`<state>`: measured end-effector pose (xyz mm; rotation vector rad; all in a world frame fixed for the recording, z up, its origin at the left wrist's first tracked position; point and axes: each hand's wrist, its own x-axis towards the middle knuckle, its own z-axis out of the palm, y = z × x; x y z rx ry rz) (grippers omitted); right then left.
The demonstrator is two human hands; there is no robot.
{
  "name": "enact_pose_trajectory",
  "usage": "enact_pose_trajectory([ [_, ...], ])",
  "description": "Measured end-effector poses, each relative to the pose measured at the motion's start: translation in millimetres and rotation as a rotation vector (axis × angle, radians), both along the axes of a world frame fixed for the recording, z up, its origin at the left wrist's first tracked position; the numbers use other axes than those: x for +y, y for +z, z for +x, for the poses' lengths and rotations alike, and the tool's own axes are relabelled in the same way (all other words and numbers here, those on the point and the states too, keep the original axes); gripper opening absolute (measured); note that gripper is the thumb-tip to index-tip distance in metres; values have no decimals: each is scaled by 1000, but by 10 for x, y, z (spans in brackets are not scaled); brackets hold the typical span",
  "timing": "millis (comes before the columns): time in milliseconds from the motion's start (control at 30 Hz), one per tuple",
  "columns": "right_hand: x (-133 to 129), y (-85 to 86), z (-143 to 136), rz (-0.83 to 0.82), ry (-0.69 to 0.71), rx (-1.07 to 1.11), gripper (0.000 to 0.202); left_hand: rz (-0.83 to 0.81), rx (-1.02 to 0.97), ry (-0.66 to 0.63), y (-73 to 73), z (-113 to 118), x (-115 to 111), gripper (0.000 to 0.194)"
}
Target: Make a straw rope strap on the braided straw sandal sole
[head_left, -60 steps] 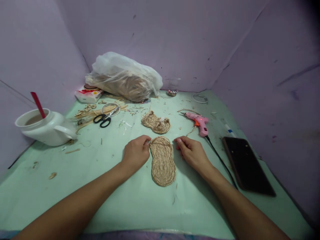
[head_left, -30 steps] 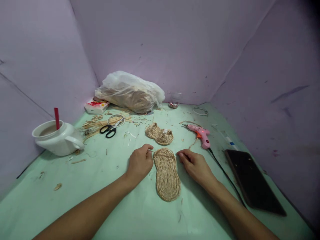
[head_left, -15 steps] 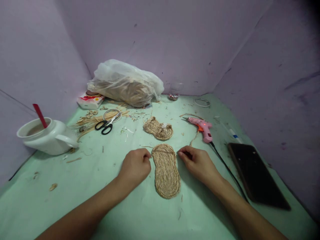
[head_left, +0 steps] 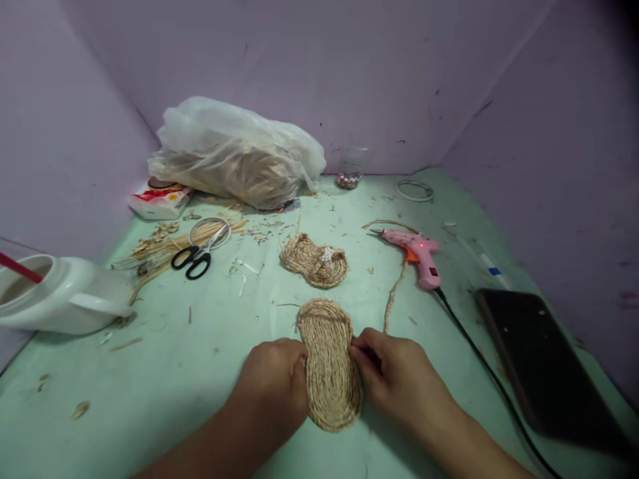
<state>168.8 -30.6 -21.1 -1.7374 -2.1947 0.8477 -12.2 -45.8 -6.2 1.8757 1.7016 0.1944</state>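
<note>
A sole-shaped piece of coiled straw braid (head_left: 332, 362) lies flat on the green tabletop in front of me, a band across its upper end. My left hand (head_left: 274, 376) is curled closed at its left edge, around the narrow waist. On the opposite edge, my right hand (head_left: 394, 366) pinches with thumb and index finger. Just beyond sits a smaller slipper-like straw piece (head_left: 315, 261) with a cluster of white beads (head_left: 327, 255). A pink glue gun (head_left: 414, 253) with a lit red light rests to the right, a braided cord (head_left: 392, 303) beside it.
Black-handled scissors (head_left: 197, 256) lie on straw strips at left, near a white pitcher (head_left: 94, 293). At the back are a plastic bag (head_left: 239, 159), a tissue pack (head_left: 160, 201) and a cup of beads (head_left: 349, 178). A phone (head_left: 544, 366) and the glue gun's cable (head_left: 494, 376) are at right.
Both hands have moved down along the straw sole and now touch its sides at the waist. My view has shifted closer, so the sole appears larger and lower.
</note>
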Motion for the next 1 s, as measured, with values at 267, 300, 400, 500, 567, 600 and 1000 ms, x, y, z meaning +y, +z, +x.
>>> enact_pose_trajectory([
  [267,-7,-27,-19,26,-17,110,24,-95,85,-136,46,67,2,17],
  [300,-7,-28,-20,35,-16,116,24,-123,122,-140,54,82,2,16],
  [400,-2,-25,-27,47,-16,125,24,-193,241,-177,76,135,3,21],
  [500,3,6,-33,28,-13,104,23,-184,282,-190,98,164,11,25],
  [567,-2,42,-21,-11,-10,55,22,-130,188,-165,99,144,19,20],
  [600,-9,65,-7,-33,-1,15,23,-92,109,-146,92,121,25,20],
  [1000,254,452,145,643,568,-54,25,7,195,-65,105,69,-110,20],
])
